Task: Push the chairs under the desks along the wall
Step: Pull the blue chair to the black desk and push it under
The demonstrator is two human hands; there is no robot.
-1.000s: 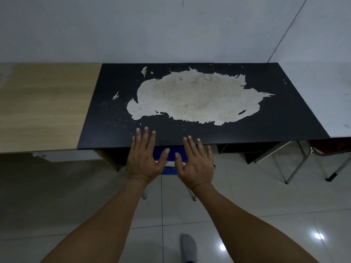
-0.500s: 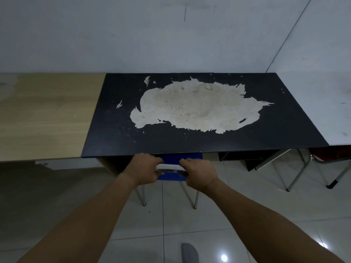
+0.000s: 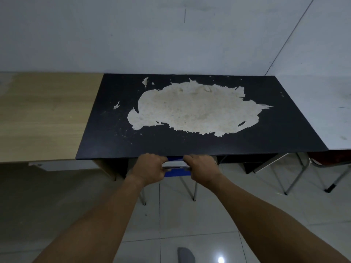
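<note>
Blue chair (image 3: 176, 173) mostly under black desk (image 3: 117, 141), backrest at front edge. My left hand (image 3: 150, 170) and right hand (image 3: 203, 170) both grip top rail. I judge this chair nearly done; red chair (image 3: 330, 158) under white desk (image 3: 322, 114) looks tucked.

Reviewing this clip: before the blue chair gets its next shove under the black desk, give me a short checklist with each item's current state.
1. left hand grips the blue chair backrest: ok.
2. right hand grips the same backrest: ok.
3. Chair lined up with the black desk: ok.
4. Space under the desk free of obstacles: cannot tell, hidden by the top.
5. Chair fully tucked under: not ok, rear legs stand outside the desk edge.
6. Floor around the chair legs free: ok.
</note>
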